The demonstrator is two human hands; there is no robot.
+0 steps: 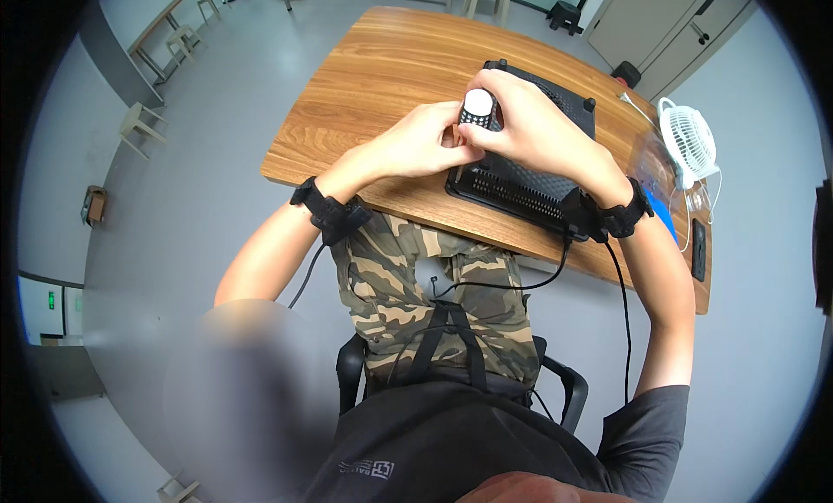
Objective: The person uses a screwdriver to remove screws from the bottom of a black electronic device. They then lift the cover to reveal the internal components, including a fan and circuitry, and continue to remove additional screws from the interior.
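My right hand point(525, 121) is closed around a small black object with a white rounded top and rows of pale dots point(476, 110). What kind of thing it is, I cannot make out. On its left side my left hand point(425, 140) has curled fingers and thumb brought up against it, and their tips are partly hidden. Beneath both hands lies a black box-shaped device point(512, 186) with vent slots along its near edge and round feet at its corners. Part of the device is covered by my right hand and wrist.
The device rests on a wooden table point(373, 78). To the right stand a small white fan point(688, 143) with cables, clear plastic packaging point(646, 160), a blue item point(661, 212) and a dark narrow object point(698, 249). Cables hang from both wrist straps over my lap.
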